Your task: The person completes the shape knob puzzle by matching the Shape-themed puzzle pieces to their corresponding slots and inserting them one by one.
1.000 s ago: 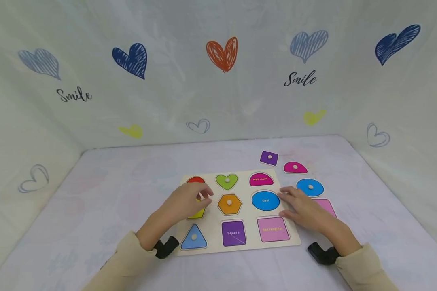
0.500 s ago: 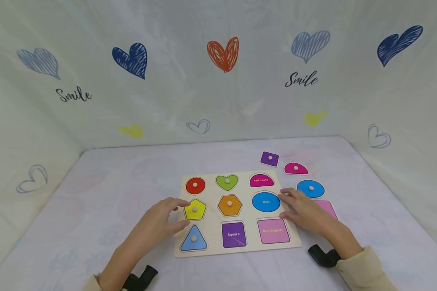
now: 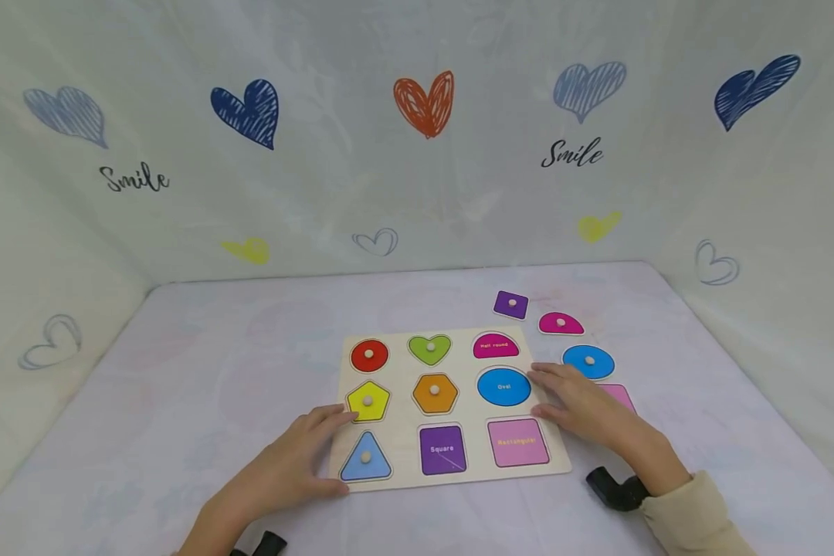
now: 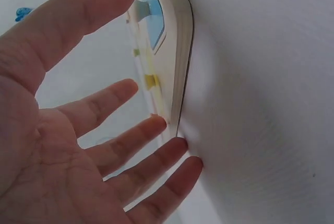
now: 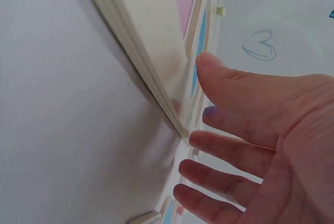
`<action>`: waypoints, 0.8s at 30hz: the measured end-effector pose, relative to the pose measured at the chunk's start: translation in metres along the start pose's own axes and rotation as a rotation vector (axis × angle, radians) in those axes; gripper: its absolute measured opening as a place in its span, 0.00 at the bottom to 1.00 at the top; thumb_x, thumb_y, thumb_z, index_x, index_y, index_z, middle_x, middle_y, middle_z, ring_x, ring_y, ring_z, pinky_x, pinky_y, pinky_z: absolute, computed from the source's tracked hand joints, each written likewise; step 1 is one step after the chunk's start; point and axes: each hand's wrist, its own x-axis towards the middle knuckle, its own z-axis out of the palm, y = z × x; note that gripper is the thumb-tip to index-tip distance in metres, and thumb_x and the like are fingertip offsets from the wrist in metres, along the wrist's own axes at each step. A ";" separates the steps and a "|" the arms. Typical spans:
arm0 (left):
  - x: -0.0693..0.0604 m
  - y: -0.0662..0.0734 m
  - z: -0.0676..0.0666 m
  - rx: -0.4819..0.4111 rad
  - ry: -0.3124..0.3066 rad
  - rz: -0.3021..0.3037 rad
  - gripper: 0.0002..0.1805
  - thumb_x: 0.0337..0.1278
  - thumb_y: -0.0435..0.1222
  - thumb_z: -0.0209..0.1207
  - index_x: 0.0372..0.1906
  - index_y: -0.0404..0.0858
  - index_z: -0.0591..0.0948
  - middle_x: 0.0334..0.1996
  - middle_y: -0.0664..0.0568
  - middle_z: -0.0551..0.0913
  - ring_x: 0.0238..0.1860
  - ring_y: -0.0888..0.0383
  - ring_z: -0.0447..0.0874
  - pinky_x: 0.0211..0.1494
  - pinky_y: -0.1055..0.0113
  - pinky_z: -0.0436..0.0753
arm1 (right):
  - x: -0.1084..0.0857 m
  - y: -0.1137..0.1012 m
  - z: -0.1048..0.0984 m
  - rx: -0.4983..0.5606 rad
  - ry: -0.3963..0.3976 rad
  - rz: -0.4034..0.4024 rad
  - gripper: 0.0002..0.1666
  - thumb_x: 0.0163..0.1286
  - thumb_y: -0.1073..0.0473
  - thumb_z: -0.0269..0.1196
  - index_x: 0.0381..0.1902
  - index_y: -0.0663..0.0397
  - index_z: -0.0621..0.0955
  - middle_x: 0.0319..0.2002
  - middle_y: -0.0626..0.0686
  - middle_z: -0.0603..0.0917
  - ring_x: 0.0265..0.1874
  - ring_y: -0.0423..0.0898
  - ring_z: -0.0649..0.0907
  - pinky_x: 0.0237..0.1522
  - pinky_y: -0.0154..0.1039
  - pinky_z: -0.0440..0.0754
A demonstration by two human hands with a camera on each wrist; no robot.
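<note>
A wooden peg puzzle board lies flat on the table. Seated in it are a red circle, a green heart, a yellow pentagon, an orange hexagon and a blue triangle, each with a knob. Printed labels show in the half-round, oval, square and rectangle recesses. My left hand spreads its fingers at the board's left edge, thumb by the lower left corner. Along the right edge lies my right hand, fingers loosely extended near the oval recess. Neither hand grips anything.
Right of the board lie loose knobbed pieces: a purple square, a magenta half round, a blue oval and a pink rectangle partly covered by my right hand. White curtains printed with hearts stand behind the table.
My left hand has drawn back from over the red circle and yellow pentagon, moving left and toward me to the board's left edge. The right hand stays nearly still.
</note>
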 end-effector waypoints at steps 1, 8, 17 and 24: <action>0.000 -0.002 0.000 0.002 0.000 0.011 0.43 0.34 0.44 0.72 0.64 0.46 0.68 0.65 0.49 0.65 0.64 0.47 0.64 0.59 0.48 0.72 | 0.000 0.000 -0.001 0.004 0.003 0.005 0.33 0.59 0.53 0.65 0.60 0.63 0.72 0.60 0.64 0.72 0.60 0.64 0.69 0.55 0.57 0.73; 0.001 -0.008 0.003 0.040 -0.003 0.018 0.45 0.30 0.46 0.74 0.62 0.48 0.69 0.65 0.50 0.65 0.62 0.48 0.64 0.60 0.47 0.71 | -0.004 0.005 -0.016 0.039 0.052 0.034 0.31 0.59 0.55 0.66 0.59 0.62 0.73 0.59 0.64 0.72 0.59 0.64 0.69 0.52 0.59 0.75; 0.001 -0.012 0.000 0.056 -0.018 0.038 0.45 0.30 0.49 0.73 0.63 0.49 0.70 0.66 0.49 0.65 0.62 0.47 0.65 0.59 0.47 0.71 | -0.014 0.028 -0.040 0.122 0.086 0.064 0.25 0.58 0.57 0.66 0.52 0.62 0.77 0.49 0.62 0.77 0.48 0.61 0.76 0.46 0.55 0.79; 0.005 -0.007 -0.002 0.074 -0.055 -0.006 0.46 0.28 0.47 0.75 0.62 0.47 0.71 0.64 0.49 0.67 0.62 0.49 0.65 0.59 0.50 0.73 | -0.021 0.057 -0.048 0.151 -0.043 0.133 0.23 0.55 0.57 0.68 0.45 0.66 0.78 0.35 0.53 0.79 0.35 0.46 0.76 0.30 0.34 0.78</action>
